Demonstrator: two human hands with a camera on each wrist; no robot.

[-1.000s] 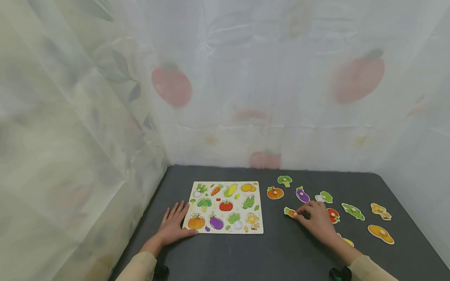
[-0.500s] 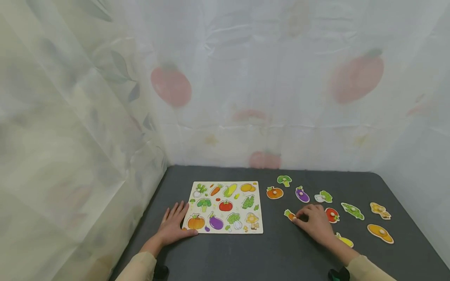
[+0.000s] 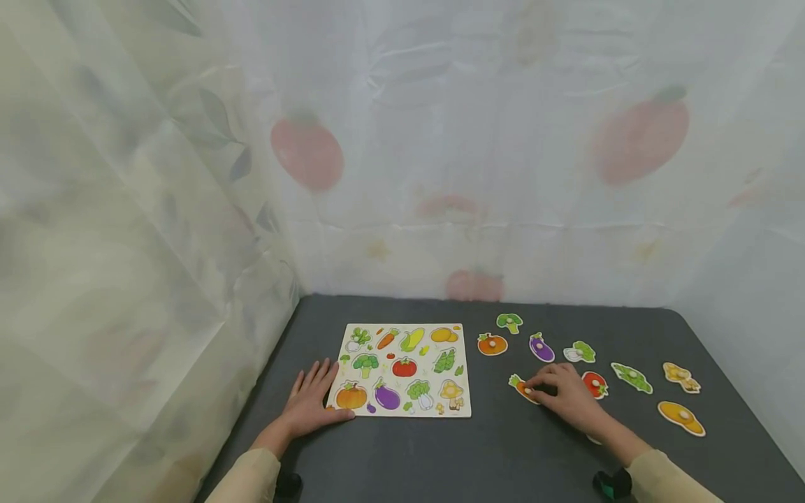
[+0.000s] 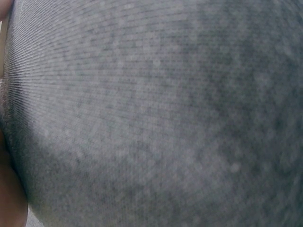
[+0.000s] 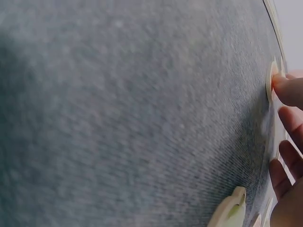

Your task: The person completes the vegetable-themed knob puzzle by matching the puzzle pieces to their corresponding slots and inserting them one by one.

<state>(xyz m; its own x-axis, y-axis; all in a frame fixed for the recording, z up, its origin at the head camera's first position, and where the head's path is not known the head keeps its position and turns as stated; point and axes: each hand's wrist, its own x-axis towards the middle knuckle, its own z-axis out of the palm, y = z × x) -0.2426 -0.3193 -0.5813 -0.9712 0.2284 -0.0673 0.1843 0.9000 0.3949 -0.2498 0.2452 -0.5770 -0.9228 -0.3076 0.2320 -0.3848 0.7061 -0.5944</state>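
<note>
Carrot piece is slightly turned since earlier. Head: right of the board, it is pinched by the right grip; left grip is spread against the board. Left wrist: mostly desk. Right wrist: pinch is confirmed, best kept level.

L hand lies flat, back up, fingers spread & thumb out to the side, while R hand pinches w/ thumb & index, L forearm & R forearm angling fwd & inward.
</note>
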